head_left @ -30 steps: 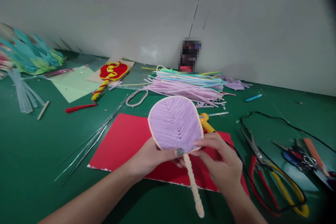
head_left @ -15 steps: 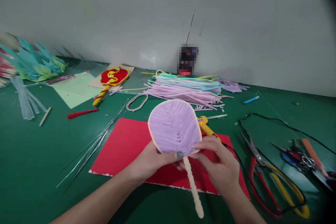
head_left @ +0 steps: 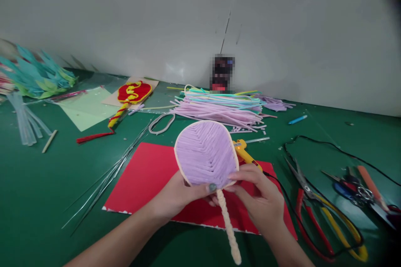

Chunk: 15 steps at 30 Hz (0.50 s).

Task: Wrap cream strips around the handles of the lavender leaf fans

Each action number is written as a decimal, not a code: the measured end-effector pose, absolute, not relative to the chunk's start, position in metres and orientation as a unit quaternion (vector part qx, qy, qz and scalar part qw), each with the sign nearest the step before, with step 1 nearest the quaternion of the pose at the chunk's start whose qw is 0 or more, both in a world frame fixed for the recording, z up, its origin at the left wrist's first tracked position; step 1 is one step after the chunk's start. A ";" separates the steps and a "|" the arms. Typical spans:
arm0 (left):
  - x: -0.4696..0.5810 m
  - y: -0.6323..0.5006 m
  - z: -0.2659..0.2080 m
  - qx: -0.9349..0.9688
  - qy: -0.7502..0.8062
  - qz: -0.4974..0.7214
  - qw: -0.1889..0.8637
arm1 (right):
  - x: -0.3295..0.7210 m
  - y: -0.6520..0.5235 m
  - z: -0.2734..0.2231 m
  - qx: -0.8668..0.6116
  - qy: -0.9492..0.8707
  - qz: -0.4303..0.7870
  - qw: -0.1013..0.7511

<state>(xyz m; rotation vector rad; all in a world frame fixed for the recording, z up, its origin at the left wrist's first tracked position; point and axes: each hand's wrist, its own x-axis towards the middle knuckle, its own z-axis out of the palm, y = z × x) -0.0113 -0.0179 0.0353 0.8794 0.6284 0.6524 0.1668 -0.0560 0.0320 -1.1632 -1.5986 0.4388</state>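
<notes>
A round fan (head_left: pixel 205 152) faces me, its surface covered in purple pipe cleaners laid in a leaf-like pattern. It has a cream rim and a twisted cream handle that points down toward me. My left hand (head_left: pixel 184 192) grips the fan's lower left, thumb across the front near the handle and the other fingers mostly behind it. At the lower right edge, my right hand (head_left: pixel 258 194) pinches the rim between thumb and fingers. Beneath the fan lies a red board (head_left: pixel 150 179) with a chipped white edge.
A yellow glue gun (head_left: pixel 246 154) with a black cord lies behind my right hand. Scissors (head_left: pixel 303 183), pliers and other tools are on the right. Pipe cleaners (head_left: pixel 216 110) are heaped at the back. A red-and-yellow fan (head_left: pixel 134 91), thin wires (head_left: pixel 115 171) and clear glue sticks (head_left: pixel 25 121) lie leftward.
The view has shifted slightly, so everything sits a little lower and to the left. Both hands keep the same hold on the fan.
</notes>
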 end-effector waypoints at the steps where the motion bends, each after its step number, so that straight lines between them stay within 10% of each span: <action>1: -0.011 -0.018 0.035 0.409 0.296 0.304 0.807 | 0.167 -0.056 0.032 -0.486 -0.669 0.186 0.531; 15: -0.013 -0.017 0.026 0.421 0.294 0.304 0.803 | 0.164 -0.055 0.033 -0.495 -0.671 0.175 0.524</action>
